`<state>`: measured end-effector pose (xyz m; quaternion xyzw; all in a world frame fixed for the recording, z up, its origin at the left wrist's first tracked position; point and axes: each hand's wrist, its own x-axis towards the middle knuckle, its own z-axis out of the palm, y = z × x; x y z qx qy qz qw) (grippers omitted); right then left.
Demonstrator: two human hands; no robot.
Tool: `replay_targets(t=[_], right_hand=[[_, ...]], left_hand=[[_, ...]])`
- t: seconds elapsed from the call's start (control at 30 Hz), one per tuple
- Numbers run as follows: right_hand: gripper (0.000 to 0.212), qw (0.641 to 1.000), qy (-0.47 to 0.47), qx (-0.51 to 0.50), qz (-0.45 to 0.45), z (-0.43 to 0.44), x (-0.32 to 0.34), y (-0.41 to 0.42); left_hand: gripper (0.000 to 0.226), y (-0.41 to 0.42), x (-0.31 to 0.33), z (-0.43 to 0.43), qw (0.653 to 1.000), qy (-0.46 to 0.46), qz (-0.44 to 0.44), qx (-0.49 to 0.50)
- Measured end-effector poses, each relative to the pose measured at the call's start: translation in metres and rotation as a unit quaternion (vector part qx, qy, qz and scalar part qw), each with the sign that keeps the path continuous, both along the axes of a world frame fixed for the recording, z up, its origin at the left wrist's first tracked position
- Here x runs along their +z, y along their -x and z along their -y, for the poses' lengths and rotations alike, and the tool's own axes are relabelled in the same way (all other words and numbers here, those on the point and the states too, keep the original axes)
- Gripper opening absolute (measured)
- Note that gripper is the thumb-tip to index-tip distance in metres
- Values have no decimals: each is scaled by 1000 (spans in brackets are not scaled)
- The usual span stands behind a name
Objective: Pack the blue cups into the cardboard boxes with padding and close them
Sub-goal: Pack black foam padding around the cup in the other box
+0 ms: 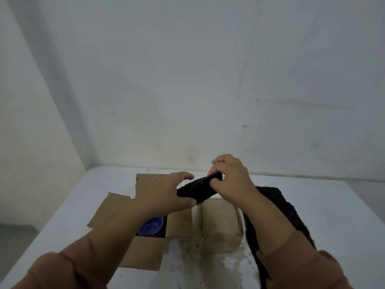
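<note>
Both hands hold a black piece of padding (198, 188) in the air above the boxes. My left hand (166, 192) grips its near left end; my right hand (231, 178) pinches its far right end. Under my left forearm an open cardboard box (145, 251) lies with its flaps spread out, and a blue cup (151, 226) shows inside it, partly hidden by the arm. To its right stands a second cardboard box (220, 222) with its top flaps shut.
More black padding (291, 215) lies on the white table (333, 205) to the right of the shut box, partly behind my right arm. The table butts against a white wall at the back. The table's left edge drops to a grey floor.
</note>
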<state>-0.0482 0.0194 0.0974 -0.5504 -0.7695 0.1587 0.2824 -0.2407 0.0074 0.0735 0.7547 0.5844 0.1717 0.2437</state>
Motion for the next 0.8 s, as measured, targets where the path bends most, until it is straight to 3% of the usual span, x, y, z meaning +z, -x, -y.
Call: replay_targets(t=[0.07, 0.13, 0.17, 0.23, 0.3, 0.37, 0.4, 0.53, 0.6, 0.7, 0.77, 0.8], right_hand=[[19, 998, -19, 6, -57, -3, 4, 23], [34, 987, -12, -38, -155, -6, 1, 39], [47, 977, 28, -61, -202, -6, -2, 44], [63, 941, 178, -58, -283, -7, -13, 54], [59, 882, 317, 13, -348, -6, -28, 67], [38, 830, 366, 48, -419, -5, -40, 81], [28, 821, 360, 44, -441, -4, -42, 87], [18, 822, 324, 29, -468, -10, -44, 100], [30, 830, 316, 55, -457, -13, -39, 102], [40, 870, 283, 100, -392, -20, -28, 106], [44, 894, 255, 117, -348, -25, -23, 110], [42, 901, 252, 119, -334, -26, -19, 112]], left_hand=[[15, 8, 8, 0, 999, -5, 26, 28], [9, 23, 11, 0, 985, -2, 148, 94], [11, 31, 10, 0, 958, 35, 252, 129], [17, 48, 7, 0, 867, 139, 450, 161], [26, 64, -2, -1, 808, 200, 530, 161], [33, 78, -11, -1, 791, 229, 544, 157], [35, 84, -14, 0, 786, 241, 549, 150], [27, 110, -20, 4, 761, 270, 582, 100], [33, 123, -23, 0, 746, 264, 601, 111], [35, 135, -18, -4, 730, 262, 620, 117], [28, 137, -15, -8, 762, 269, 579, 109], [36, 138, -14, -11, 786, 268, 546, 112]])
